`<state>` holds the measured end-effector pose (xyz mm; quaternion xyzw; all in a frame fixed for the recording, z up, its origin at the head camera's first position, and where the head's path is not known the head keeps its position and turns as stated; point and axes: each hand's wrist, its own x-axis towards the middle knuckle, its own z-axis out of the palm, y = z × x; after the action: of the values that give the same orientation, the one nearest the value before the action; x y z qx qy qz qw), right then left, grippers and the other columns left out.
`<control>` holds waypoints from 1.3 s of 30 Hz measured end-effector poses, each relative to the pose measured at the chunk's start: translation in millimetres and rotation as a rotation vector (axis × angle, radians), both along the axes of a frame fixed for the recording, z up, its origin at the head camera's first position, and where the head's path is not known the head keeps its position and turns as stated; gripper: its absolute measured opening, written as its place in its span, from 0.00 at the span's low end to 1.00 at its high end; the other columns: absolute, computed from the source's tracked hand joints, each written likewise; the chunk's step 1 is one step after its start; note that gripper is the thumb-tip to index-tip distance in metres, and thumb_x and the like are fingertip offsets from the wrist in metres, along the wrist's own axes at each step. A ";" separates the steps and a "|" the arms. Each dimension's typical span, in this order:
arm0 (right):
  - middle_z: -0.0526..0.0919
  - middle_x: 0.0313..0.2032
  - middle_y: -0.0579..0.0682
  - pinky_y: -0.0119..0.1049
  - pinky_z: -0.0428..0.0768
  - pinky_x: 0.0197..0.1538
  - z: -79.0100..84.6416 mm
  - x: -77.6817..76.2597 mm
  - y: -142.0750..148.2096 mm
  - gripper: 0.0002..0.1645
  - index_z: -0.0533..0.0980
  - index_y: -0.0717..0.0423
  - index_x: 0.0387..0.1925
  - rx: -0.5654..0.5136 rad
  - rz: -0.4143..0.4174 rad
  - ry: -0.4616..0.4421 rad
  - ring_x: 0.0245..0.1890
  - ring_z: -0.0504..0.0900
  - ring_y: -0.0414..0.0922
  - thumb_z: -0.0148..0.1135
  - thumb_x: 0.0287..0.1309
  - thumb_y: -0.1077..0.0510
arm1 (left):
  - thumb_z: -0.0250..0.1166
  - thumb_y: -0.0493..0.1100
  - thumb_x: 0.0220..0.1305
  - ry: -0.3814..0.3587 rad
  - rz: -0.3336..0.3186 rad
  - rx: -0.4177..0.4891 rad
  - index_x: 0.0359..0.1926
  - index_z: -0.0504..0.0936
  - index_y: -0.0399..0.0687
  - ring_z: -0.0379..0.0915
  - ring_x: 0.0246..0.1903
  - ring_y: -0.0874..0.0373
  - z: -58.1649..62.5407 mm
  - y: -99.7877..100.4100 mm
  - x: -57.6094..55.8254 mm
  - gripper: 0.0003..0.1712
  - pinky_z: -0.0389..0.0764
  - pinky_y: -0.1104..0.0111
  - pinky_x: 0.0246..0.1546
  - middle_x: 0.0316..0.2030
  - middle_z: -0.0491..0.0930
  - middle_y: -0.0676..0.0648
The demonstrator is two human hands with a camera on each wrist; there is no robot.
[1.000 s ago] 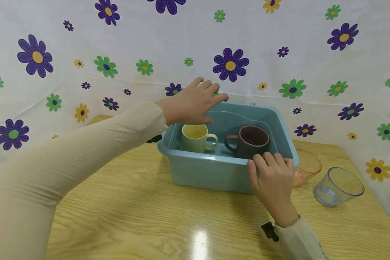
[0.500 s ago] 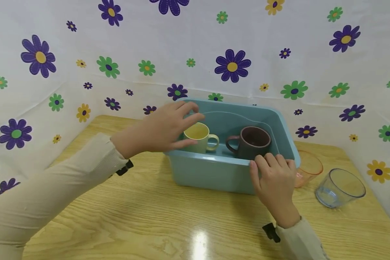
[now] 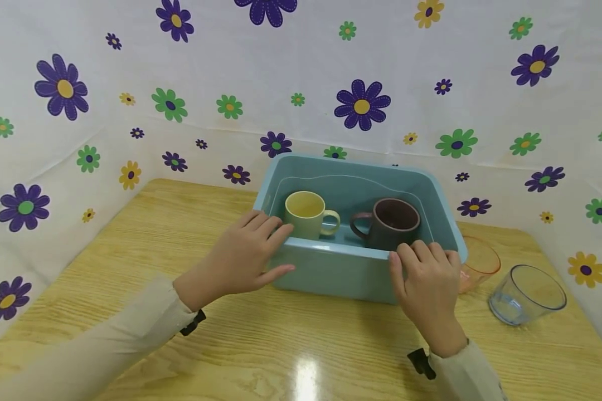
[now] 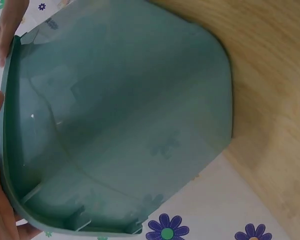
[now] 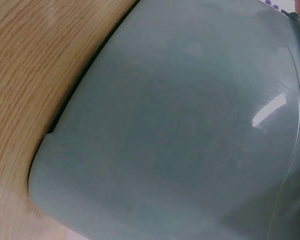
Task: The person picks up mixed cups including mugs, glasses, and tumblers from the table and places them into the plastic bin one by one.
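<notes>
A light blue plastic basin (image 3: 336, 273) stands on the table in the head view. Inside it are a pale yellow mug (image 3: 303, 217) on the left and a dark brown mug (image 3: 386, 228) on the right, handles facing each other. My left hand (image 3: 238, 256) holds the rim at the near left corner, fingers over the edge and thumb apart in front of the wall. At the near right corner my right hand (image 3: 428, 289) grips the rim with curled fingers. Both wrist views are mostly filled by the basin's outer wall (image 4: 130, 100).
Right of the basin, a clear orange-rimmed glass (image 3: 481, 259) sits partly hidden behind it. Beside that is a clear blue-rimmed glass (image 3: 527, 295), tilted-looking in the view. The wooden table (image 3: 241, 345) backs onto a white flowered cloth (image 3: 205, 55).
My left hand has come from above the yellow mug and the basin's far left side, down and toward me, onto the near left rim. The right hand has stayed on the rim.
</notes>
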<state>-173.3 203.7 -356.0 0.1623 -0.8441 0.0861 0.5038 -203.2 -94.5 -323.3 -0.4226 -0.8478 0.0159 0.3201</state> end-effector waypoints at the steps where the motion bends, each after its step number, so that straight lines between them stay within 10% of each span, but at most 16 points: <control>1: 0.71 0.17 0.56 0.51 0.66 0.32 -0.2 0.2 0.8 0.30 0.70 0.59 0.17 0.000 -0.001 0.002 0.23 0.71 0.55 0.38 0.68 0.45 | 0.52 0.67 0.61 0.014 0.009 0.001 0.49 0.77 0.40 0.76 0.40 0.49 -2.7 1.8 0.4 0.35 0.75 0.57 0.50 0.39 0.80 0.43; 16: 0.71 0.17 0.54 0.49 0.66 0.32 -1.8 2.4 3.5 0.29 0.71 0.58 0.19 0.004 0.006 -0.003 0.21 0.69 0.53 0.39 0.68 0.45 | 0.66 0.63 0.48 0.078 -0.011 0.088 0.45 0.75 0.38 0.71 0.30 0.52 -19.0 17.0 3.1 0.35 0.74 0.62 0.38 0.32 0.76 0.44; 24: 0.81 0.30 0.61 0.49 0.71 0.37 3.9 8.5 11.9 0.34 0.76 0.65 0.39 0.008 0.059 -0.141 0.31 0.77 0.56 0.37 0.68 0.39 | 0.67 0.62 0.44 0.103 0.046 0.152 0.35 0.72 0.38 0.70 0.26 0.52 -23.3 21.7 4.8 0.32 0.73 0.63 0.34 0.27 0.74 0.45; 31: 0.74 0.45 0.67 0.57 0.72 0.47 16.2 17.3 46.7 0.40 0.69 0.70 0.49 -0.021 0.195 -0.169 0.46 0.73 0.61 0.43 0.64 0.35 | 0.68 0.59 0.41 0.143 0.030 0.188 0.31 0.71 0.40 0.68 0.23 0.53 -25.6 23.4 -0.4 0.29 0.73 0.64 0.31 0.24 0.71 0.46; 39: 0.71 0.50 0.69 0.58 0.68 0.55 23.6 30.6 111.1 0.50 0.65 0.71 0.57 -0.034 0.100 -0.221 0.51 0.69 0.63 0.45 0.58 0.28 | 0.69 0.59 0.41 0.145 0.025 0.201 0.30 0.70 0.40 0.67 0.23 0.52 -25.5 26.6 -3.3 0.29 0.73 0.63 0.32 0.23 0.70 0.46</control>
<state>-142.7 314.8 -332.4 0.1851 -0.8838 0.1429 0.4053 -206.5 -67.9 -348.8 -0.3756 -0.8248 -0.0348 0.4212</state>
